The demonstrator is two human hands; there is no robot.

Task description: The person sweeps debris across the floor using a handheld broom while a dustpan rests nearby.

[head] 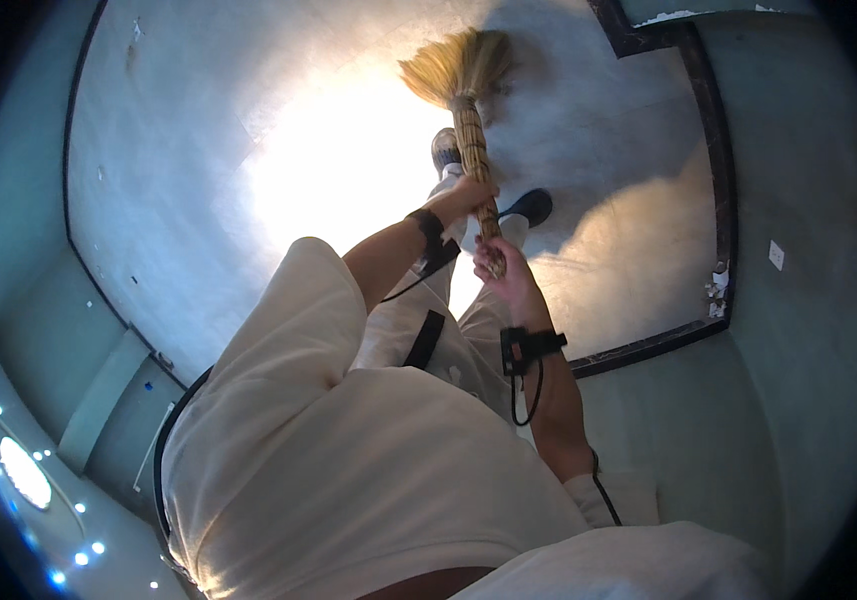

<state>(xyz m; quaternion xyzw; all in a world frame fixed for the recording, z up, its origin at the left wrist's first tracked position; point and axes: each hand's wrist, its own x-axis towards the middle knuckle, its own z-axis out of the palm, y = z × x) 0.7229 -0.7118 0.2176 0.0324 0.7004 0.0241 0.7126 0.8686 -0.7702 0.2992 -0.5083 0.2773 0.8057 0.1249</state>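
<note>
A straw broom [471,142] runs from my hands out over the floor. Its fanned bristles [458,64] lie at the far end, a dark shadow beside them. My left hand [469,195] wraps around the bound handle partway down. Closer to my body, my right hand [502,266] grips the handle near its butt end. Both wrists carry black straps with small devices and cables. Beneath the handle are my feet, one in a dark shoe [532,208] and the other in a lighter-looking shoe [445,148].
Whitish scraps [719,291] lie in the corner at right, against the dark baseboard [721,172]. A stepped wall corner [627,45] juts in at the top right. Green-grey walls surround the floor [173,150], which has strong glare. A wall outlet [776,255] is at right.
</note>
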